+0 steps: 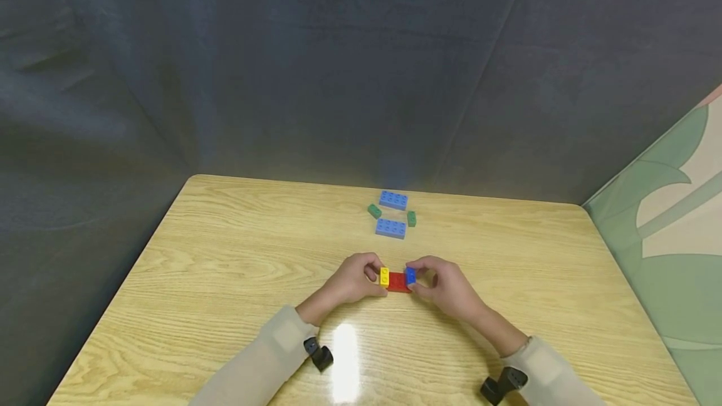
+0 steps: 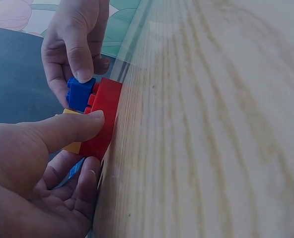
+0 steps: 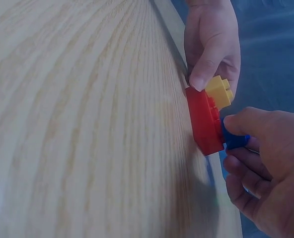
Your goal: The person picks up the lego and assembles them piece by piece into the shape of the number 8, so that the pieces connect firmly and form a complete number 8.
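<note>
Brick [image 1: 397, 282], red, sits btwn L & R hands [image 1: 356, 279] [image 1: 447, 288].

We saw the left arm [image 1: 242, 368] and the right arm [image 1: 558, 374] angled inward, in pale long sleeves [image 1: 276, 343], the wrists [image 1: 313, 308] bare beyond them. The left hand [image 1: 358, 277] held a pinch, its thumb [image 2: 72, 130] stretched out opposite curled fingers [image 2: 86, 186]. Facing it, we saw the right hand [image 1: 445, 284] pinching too, its thumb [image 3: 251, 122] set opposite its bent fingers.
</note>
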`<act>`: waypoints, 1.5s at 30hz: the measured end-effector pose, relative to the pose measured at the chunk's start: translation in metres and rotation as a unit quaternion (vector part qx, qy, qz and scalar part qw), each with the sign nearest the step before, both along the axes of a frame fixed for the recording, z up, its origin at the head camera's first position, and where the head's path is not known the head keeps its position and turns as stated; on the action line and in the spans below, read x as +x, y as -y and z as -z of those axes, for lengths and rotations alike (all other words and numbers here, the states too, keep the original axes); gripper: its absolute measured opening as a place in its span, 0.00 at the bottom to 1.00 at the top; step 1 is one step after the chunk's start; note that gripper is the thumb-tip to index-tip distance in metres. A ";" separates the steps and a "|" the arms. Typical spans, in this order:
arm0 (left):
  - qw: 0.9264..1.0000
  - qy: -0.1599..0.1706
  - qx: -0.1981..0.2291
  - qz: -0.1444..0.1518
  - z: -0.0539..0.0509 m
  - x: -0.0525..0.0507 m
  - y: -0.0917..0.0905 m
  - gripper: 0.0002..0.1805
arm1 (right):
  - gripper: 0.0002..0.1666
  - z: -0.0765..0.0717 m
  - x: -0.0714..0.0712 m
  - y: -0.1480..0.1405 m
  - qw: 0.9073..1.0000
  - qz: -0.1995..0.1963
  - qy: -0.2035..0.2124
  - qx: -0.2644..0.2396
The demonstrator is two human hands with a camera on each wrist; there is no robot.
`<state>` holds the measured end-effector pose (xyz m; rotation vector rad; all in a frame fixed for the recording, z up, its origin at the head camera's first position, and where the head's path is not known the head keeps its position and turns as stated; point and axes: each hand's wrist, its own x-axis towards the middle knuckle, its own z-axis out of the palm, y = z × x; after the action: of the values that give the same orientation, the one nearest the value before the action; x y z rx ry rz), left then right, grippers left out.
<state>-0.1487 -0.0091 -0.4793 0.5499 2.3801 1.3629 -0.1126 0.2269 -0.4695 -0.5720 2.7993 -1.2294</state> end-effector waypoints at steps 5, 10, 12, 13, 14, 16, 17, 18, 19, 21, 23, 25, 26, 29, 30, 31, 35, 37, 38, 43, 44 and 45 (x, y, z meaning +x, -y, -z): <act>1.000 0.003 0.000 -0.001 0.000 0.000 0.000 0.16 | 0.20 -0.002 0.000 0.000 1.000 0.005 0.006 0.006; 1.000 0.003 -0.002 -0.003 0.000 0.000 0.000 0.16 | 0.20 -0.004 -0.001 0.001 1.000 0.011 0.007 0.011; 1.000 0.003 -0.001 -0.003 0.000 0.000 0.000 0.16 | 0.20 -0.004 -0.001 0.001 1.000 0.010 0.005 0.011; 1.000 0.002 0.000 -0.002 0.000 0.000 0.000 0.16 | 0.20 -0.004 0.000 0.002 1.000 0.009 0.004 0.011; 1.000 0.002 0.001 -0.002 0.000 0.000 0.000 0.16 | 0.20 -0.004 0.000 0.002 1.000 0.008 0.004 0.012; 1.000 0.002 0.002 -0.002 0.001 -0.001 0.000 0.16 | 0.19 -0.004 0.000 0.002 1.000 0.006 0.006 0.014; 1.000 0.002 0.002 -0.001 0.001 -0.001 0.000 0.16 | 0.19 -0.004 0.000 0.002 1.000 0.007 0.007 0.014; 1.000 0.001 0.001 -0.001 0.002 -0.001 0.000 0.16 | 0.19 -0.004 0.000 0.002 1.000 0.008 0.009 0.016; 1.000 0.001 0.001 -0.001 0.002 -0.001 -0.001 0.16 | 0.20 -0.004 0.000 0.002 1.000 0.010 0.009 0.017; 1.000 0.001 0.000 -0.002 0.003 -0.001 -0.001 0.16 | 0.20 -0.004 0.000 0.002 1.000 0.011 0.011 0.021; 1.000 0.001 0.000 -0.003 0.003 0.000 -0.001 0.16 | 0.20 -0.004 0.000 0.002 1.000 0.012 0.011 0.024; 1.000 0.002 0.000 -0.003 0.003 0.000 -0.001 0.16 | 0.20 -0.004 0.000 0.002 1.000 0.010 0.012 0.026; 1.000 0.002 0.000 -0.003 0.003 0.000 -0.001 0.16 | 0.20 -0.004 0.000 0.002 1.000 0.008 0.012 0.027; 1.000 0.003 -0.002 -0.003 0.002 0.001 -0.001 0.16 | 0.20 -0.004 0.001 0.001 1.000 0.005 0.013 0.026; 1.000 0.003 -0.002 -0.003 0.002 0.001 -0.001 0.16 | 0.20 -0.004 0.001 0.001 1.000 0.004 0.012 0.027; 1.000 0.002 -0.001 -0.002 0.002 0.001 -0.001 0.16 | 0.20 -0.005 0.001 0.001 1.000 0.003 0.010 0.028; 1.000 0.000 -0.004 -0.005 0.001 0.001 0.000 0.16 | 0.20 -0.007 -0.001 0.001 0.999 -0.004 -0.004 0.043; 1.000 0.001 -0.004 -0.005 0.001 0.001 0.000 0.15 | 0.20 -0.008 -0.002 0.002 0.998 -0.007 -0.013 0.058; 1.000 0.001 -0.007 -0.006 0.001 0.001 0.000 0.15 | 0.21 -0.009 -0.002 0.002 0.998 -0.009 -0.017 0.065; 1.000 0.003 -0.004 -0.005 0.000 0.001 0.000 0.16 | 0.20 -0.010 -0.005 0.001 0.997 -0.028 -0.016 0.071; 1.000 0.004 -0.004 -0.006 0.000 0.001 0.000 0.16 | 0.20 -0.009 -0.006 0.000 0.997 -0.035 -0.015 0.066; 1.000 0.005 -0.003 -0.006 0.000 0.001 0.000 0.15 | 0.20 -0.009 -0.007 0.000 0.997 -0.042 -0.016 0.061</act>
<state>-0.1477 -0.0087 -0.4793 0.5262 2.3833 1.3601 -0.1194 0.2273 -0.4608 -0.6980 2.8193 -1.0349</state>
